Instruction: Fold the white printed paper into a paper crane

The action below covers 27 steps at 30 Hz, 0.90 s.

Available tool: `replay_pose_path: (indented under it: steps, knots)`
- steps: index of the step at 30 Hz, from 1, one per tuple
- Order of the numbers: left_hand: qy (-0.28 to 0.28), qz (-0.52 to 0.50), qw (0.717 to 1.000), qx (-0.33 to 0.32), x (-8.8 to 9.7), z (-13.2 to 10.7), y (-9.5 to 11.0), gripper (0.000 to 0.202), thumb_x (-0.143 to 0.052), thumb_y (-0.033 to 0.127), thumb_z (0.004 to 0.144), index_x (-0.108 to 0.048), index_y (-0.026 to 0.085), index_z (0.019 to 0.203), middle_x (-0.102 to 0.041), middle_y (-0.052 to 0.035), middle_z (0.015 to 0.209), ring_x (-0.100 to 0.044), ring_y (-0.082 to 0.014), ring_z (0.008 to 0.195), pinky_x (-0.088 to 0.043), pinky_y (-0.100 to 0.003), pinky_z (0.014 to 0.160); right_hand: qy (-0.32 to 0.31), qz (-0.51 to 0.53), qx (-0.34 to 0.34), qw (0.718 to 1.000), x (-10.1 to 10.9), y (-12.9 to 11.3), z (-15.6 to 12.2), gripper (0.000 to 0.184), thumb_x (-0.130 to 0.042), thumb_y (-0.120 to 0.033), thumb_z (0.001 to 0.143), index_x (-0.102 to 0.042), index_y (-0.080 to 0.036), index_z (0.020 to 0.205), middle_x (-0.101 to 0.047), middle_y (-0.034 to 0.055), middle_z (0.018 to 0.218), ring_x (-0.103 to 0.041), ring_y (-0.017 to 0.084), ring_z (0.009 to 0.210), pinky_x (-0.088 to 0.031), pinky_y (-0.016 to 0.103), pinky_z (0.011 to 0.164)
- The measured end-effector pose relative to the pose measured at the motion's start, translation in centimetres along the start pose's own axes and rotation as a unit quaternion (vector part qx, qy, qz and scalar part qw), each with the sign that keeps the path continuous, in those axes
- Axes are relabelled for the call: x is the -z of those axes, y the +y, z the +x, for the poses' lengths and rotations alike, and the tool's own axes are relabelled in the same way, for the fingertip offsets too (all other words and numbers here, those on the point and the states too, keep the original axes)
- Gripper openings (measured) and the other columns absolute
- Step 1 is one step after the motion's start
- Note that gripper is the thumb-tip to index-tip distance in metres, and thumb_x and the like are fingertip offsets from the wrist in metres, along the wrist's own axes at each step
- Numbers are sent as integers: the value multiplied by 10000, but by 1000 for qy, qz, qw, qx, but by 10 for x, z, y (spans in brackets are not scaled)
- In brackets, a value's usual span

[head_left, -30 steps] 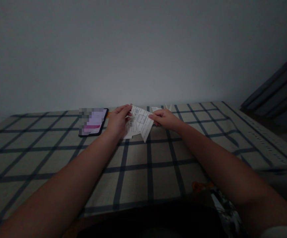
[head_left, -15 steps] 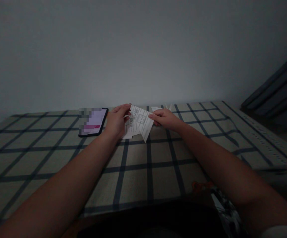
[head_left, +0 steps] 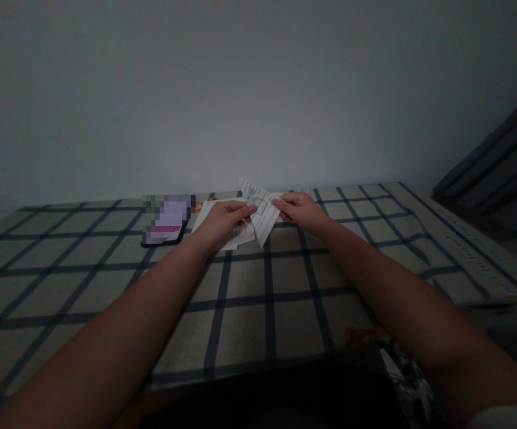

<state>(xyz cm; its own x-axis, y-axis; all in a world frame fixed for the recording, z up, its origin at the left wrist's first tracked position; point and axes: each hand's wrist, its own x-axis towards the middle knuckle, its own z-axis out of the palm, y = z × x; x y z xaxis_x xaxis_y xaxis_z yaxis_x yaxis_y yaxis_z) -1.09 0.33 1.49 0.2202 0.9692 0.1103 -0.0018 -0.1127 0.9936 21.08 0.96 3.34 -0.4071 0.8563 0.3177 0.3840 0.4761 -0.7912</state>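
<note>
Between my hands is a creased piece of printed paper [head_left: 265, 215], tilted above the table with pointed corners up and down. My left hand [head_left: 228, 221] pinches its left side between thumb and fingers. On its right edge, my right hand [head_left: 299, 210] is closed in a pinch too. Flat on the cloth under my left hand lie white paper sheets [head_left: 205, 213], partly covered by the hand. A bit of white paper or something pale shows behind my right hand, mostly hidden.
A phone [head_left: 169, 220] with a lit screen, partly pixelated, lies left of the papers. The table wears a checked cloth [head_left: 249, 310] and stands against a plain grey wall [head_left: 258, 95]. A dark curtain [head_left: 504, 161] hangs at the right.
My left hand has shifted from the upper left edge of the paper down and right, closer to my right hand. The paper has narrowed, and more of the sheets beneath shows.
</note>
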Motion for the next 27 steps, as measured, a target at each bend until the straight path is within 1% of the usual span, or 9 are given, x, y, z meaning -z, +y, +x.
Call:
replay_pose_path:
  steps: [6,9,11,15,19,23,25,27]
  knots:
    - [-12,-31,999,10,2,1,1,226,-832,357,672,-704,171,679,-608,-18,636,-505,-106,534,-354,-243,508,2,7,-2,1000,0,1,0,465,-509,-523,892,-488,-178,581,-440,-35,552,-384,92,549,-277,258,553]
    - [-34,-22,999,12,2,0,3,213,-820,358,690,-729,169,731,-639,-37,694,-536,-113,575,-368,-240,527,6,8,-1,1000,1,0,0,467,-506,-526,891,-490,-176,581,-446,-32,554,-385,92,547,-279,260,551]
    - [-45,-6,999,12,3,0,3,220,-811,370,701,-734,165,724,-646,-46,695,-540,-117,580,-370,-242,531,10,10,-2,1000,2,0,1,466,-509,-525,890,-492,-176,583,-449,-33,553,-384,90,542,-276,260,547]
    - [-29,14,999,-5,5,1,-1,274,-795,391,718,-686,163,611,-602,-34,612,-496,-109,528,-343,-252,511,8,25,-8,1000,0,2,2,476,-520,-538,886,-493,-176,578,-450,-35,544,-384,87,530,-274,258,537]
    - [-26,-2,1000,-3,7,3,-2,251,-798,378,716,-695,167,627,-582,-28,596,-484,-111,516,-326,-259,498,0,57,-23,998,-2,7,2,485,-510,-560,895,-512,-175,601,-472,-32,550,-390,84,513,-284,254,525]
    - [-16,-36,999,11,7,3,2,201,-831,326,668,-709,167,646,-594,-24,608,-487,-106,522,-330,-249,488,-8,81,-19,996,0,12,3,455,-498,-521,908,-519,-176,612,-490,-23,551,-427,91,526,-314,250,536]
    - [-2,-64,998,21,6,2,4,190,-847,287,636,-695,172,639,-597,-13,617,-483,-95,513,-332,-236,475,4,91,-14,996,1,13,4,420,-508,-495,906,-530,-176,634,-499,-19,566,-439,93,534,-331,249,541]
    - [8,-91,995,29,5,3,6,198,-849,258,627,-670,172,618,-594,-8,617,-487,-89,511,-334,-223,460,35,107,-8,994,0,12,4,313,-538,-447,890,-575,-172,746,-523,-18,618,-448,95,543,-348,245,539]
